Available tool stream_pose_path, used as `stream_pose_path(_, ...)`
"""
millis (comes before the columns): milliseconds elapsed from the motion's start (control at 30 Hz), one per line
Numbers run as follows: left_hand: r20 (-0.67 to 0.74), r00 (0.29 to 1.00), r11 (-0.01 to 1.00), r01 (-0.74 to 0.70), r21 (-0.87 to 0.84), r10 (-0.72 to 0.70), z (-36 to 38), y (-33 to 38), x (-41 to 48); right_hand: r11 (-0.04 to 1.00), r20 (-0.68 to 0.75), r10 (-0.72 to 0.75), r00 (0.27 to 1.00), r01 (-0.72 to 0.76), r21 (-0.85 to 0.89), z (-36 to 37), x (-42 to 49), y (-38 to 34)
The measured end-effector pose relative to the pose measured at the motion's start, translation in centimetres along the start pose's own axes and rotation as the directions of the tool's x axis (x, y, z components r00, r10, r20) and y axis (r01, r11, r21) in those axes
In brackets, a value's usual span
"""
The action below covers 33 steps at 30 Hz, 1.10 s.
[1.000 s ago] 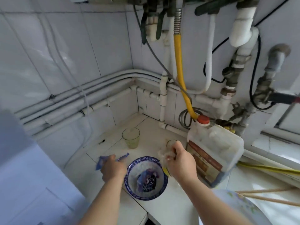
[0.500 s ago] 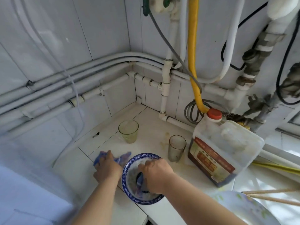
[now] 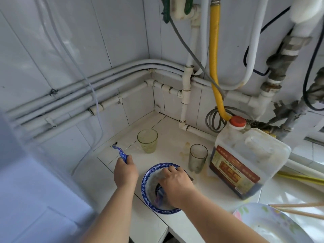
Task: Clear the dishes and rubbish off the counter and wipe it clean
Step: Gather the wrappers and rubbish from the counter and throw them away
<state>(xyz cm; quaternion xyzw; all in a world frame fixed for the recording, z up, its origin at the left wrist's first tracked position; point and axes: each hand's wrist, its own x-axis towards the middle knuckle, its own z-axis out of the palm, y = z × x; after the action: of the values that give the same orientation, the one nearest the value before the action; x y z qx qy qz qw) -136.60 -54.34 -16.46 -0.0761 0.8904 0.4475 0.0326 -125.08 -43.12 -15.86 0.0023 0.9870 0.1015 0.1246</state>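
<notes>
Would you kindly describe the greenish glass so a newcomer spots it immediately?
Start at the counter corner beneath the wall pipes. Two glasses stand there: the greenish glass sits nearer the corner, the clear glass beside the jug. Its yellow-green tint sets it apart.

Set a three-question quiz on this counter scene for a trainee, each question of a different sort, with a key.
1. What does the left hand hold? A: a sponge. B: a blue wrapper. C: a spoon.
2. True or false: the right hand reaches into the bowl.
3. Fill in the gap: the jug has a ___ cap.

Key: 1 B; 2 true; 3 red.
</notes>
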Motion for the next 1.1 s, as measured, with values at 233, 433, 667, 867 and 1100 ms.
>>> stream_pose_path(233, -0.011, 1.000, 0.999, -0.026, -0.046, 0.026, -0.4, 0.3, -2.2, 0.933, -0.185, 0.201, 0.962, -0.130, 0.337, -1.6, -1.8, 1.4)
stream_pose_path(433, 0.021, 0.995, 0.995, -0.097, -0.032, 0.098, 0.1, 1.9, -4.6, 0.745, -0.277, 0.501, 0.820, -0.246, 0.620, -2.8, -4.9, 5.0)
stream_pose_path(667, 0.134, 0.972, 0.975, -0.175, -0.140, 0.194, 2.8, 4.3, -9.1, 0.347, -0.051, 0.735, 0.676, -0.310, 0.885, -2.1, -9.4, 8.0)
stream_pose_path(867, 0.242, 0.941, 0.964, -0.196, -0.179, 0.237, 4.7, 5.0, -13.4, 0.098, 0.053, 0.846, 0.531, -0.253, 0.963, -1.1, -14.2, 9.9)
stream_pose_path(1100, 0.340, 0.892, 0.954, -0.266, -0.137, 0.297, 6.8, 4.7, -18.8, -0.058, 0.090, 0.921, 0.379, -0.094, 0.994, 1.2, -19.9, 11.4)
